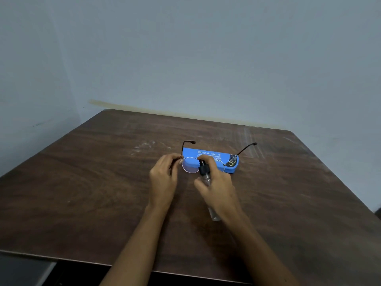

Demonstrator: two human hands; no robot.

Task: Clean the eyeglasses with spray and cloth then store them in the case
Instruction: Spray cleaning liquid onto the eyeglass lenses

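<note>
Thin-rimmed eyeglasses (pixel 190 165) with unfolded dark temples are held up in front of a shut blue case (pixel 208 153) lying on the table. My left hand (pixel 164 176) pinches the frame at its left hinge. My right hand (pixel 216 182) grips a small clear spray bottle (pixel 204 172) with a black nozzle, index finger on top, pointed at the left lens from very close. A clear cap-like piece (pixel 214 213) lies on the table under my right wrist. No cloth is visible.
The brown wooden table (pixel 82 193) has scuffed pale marks near the back. Its far edge meets a pale blue-grey wall (pixel 185 58); the near edge runs along the bottom of the view.
</note>
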